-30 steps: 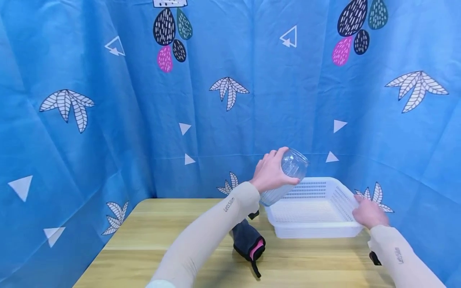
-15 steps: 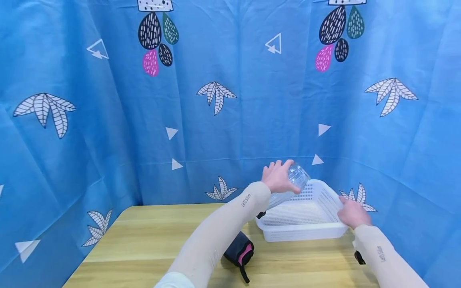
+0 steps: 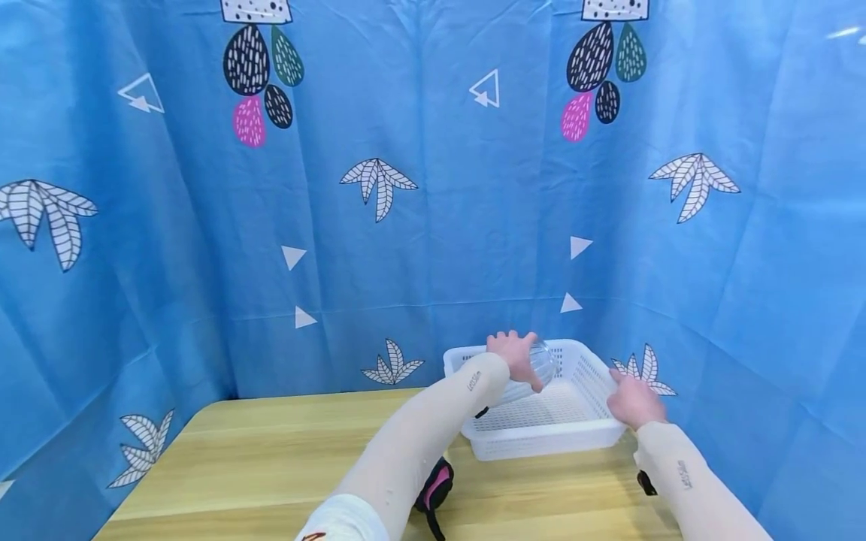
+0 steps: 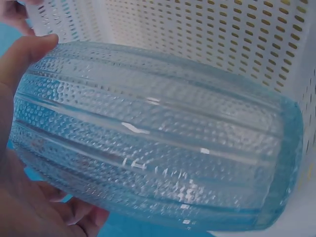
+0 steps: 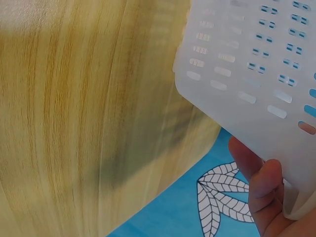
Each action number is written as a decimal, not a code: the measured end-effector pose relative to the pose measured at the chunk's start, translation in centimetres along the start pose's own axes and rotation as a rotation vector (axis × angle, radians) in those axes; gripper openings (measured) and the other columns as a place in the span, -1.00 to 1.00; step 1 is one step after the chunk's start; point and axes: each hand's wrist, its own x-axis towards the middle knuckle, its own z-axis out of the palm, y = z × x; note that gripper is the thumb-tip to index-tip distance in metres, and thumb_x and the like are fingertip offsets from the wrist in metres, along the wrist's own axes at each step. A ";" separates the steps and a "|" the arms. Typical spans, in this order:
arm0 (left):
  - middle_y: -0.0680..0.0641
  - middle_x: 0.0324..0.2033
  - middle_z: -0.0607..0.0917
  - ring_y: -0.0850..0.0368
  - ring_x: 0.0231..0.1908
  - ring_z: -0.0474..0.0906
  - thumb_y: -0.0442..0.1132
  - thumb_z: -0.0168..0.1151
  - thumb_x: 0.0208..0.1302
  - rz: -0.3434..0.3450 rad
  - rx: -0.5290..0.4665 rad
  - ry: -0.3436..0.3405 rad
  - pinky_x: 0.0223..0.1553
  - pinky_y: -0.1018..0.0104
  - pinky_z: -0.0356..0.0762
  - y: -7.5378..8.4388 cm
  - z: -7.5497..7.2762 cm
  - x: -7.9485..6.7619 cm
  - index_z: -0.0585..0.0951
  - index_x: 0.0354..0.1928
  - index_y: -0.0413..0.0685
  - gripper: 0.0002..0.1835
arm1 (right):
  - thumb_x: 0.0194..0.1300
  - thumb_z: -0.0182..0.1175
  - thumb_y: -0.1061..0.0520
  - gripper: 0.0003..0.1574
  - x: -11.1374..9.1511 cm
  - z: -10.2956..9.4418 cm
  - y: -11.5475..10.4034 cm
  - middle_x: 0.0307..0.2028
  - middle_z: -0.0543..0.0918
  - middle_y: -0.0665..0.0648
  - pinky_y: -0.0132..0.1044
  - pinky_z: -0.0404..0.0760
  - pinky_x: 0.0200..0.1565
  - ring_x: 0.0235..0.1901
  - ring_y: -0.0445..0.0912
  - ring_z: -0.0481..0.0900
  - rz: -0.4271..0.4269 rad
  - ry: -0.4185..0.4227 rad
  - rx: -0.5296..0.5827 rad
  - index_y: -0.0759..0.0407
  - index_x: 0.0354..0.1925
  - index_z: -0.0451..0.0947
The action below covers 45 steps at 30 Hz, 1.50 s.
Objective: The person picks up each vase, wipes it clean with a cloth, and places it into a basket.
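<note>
My left hand (image 3: 516, 357) grips a clear, barrel-shaped glass jar (image 3: 543, 362) with ribs and a bumpy surface. It lies tilted within the white plastic basket (image 3: 546, 437), close to the perforated wall. In the left wrist view the thumb and fingers wrap one end of the jar (image 4: 158, 133), while its thick far end points toward the basket's side. At the basket's right side, my right hand (image 3: 636, 402) holds the rim. Fingers and thumb pinch the basket's edge in the right wrist view, where the slotted wall (image 5: 197, 86) shows from outside.
A dark pouch-like item with pink lining and a black strap (image 3: 436, 492) lies on the wooden table (image 3: 284, 451), partly hidden behind my left forearm. A blue patterned curtain (image 3: 433, 248) hangs behind and beside the table.
My left hand has lowered the glass jar from above the basket down into it. My right hand keeps its hold on the rim. The head view has turned slightly right.
</note>
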 end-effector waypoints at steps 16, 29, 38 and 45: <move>0.22 0.04 0.54 0.27 0.02 0.45 0.34 0.45 -0.40 0.037 0.038 -0.166 0.06 0.17 0.38 0.0 2.4 -0.8 0.10 0.35 0.53 0.13 | 0.06 0.00 0.27 -0.15 0.0 0.2 -1.9 0.20 0.25 0.52 -0.09 0.48 -0.42 -0.14 0.25 0.48 -0.020 -0.004 0.001 0.25 0.36 0.08; 0.18 0.20 0.42 0.21 0.17 0.37 0.21 0.49 -0.30 -0.034 -0.127 -0.290 0.09 0.08 0.40 0.0 0.6 -4.0 0.12 0.36 0.47 0.08 | 0.07 -0.02 0.29 -0.13 0.2 0.5 -2.4 0.22 0.22 0.53 -0.21 0.39 -0.55 -0.36 0.09 0.49 -0.003 -0.031 0.032 0.21 0.38 0.04; 0.22 0.27 0.33 0.25 0.22 0.31 0.35 0.37 -0.25 -0.028 -0.122 -0.291 0.14 0.19 0.35 -1.0 0.9 -3.7 0.01 0.41 0.41 0.13 | 0.08 -0.01 0.28 -0.14 0.5 0.7 -2.5 0.21 0.23 0.53 -0.20 0.42 -0.51 -0.31 0.12 0.51 -0.014 -0.037 0.021 0.23 0.38 0.04; 0.18 0.25 0.36 0.24 0.20 0.32 0.38 0.27 -0.13 0.029 -0.120 -0.261 0.16 0.25 0.32 -2.0 0.8 -2.9 0.10 0.39 0.30 0.01 | 0.12 -0.03 0.26 -0.16 0.8 0.2 -2.7 0.21 0.22 0.54 -0.20 0.41 -0.56 -0.46 0.05 0.48 -0.013 -0.077 0.041 0.22 0.39 0.01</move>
